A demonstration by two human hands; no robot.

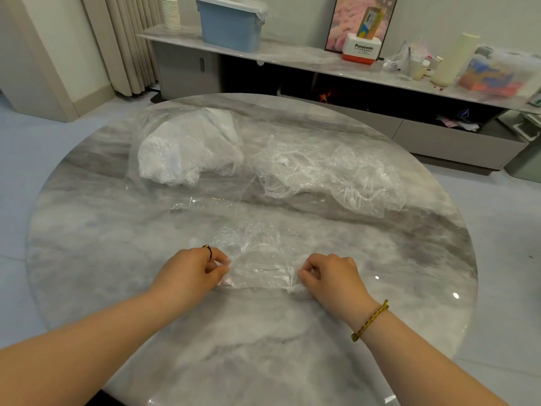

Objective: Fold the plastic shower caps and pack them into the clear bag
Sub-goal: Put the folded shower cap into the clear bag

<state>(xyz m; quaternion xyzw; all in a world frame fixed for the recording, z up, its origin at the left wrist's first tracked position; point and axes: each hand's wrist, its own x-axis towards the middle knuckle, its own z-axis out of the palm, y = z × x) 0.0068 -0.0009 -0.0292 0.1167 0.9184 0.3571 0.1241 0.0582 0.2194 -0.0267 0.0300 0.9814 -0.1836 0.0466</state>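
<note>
Cap (260, 263) flat on the marble table (117, 259), stretched sideways between both hands, so its long axis runs left-right across the person's front. Left hand (190, 268) pinches the cap's left edge, thumb and fingers curled on the film; right hand (330, 273) pinches the right edge the same way. Neither is nearer, one at each end. The free body of the cap lies beyond the knuckles, away from the person, so the fold probably carries the held near edge forward over it or brings the two ends together; can't say which. Clear bag (187, 150), with a white wad inside that looks like folded caps, sits beyond the cap to its left, well apart; where its mouth is I can't tell. Heap of loose caps (328, 174) lies beyond the cap to its right, also well apart.
</note>
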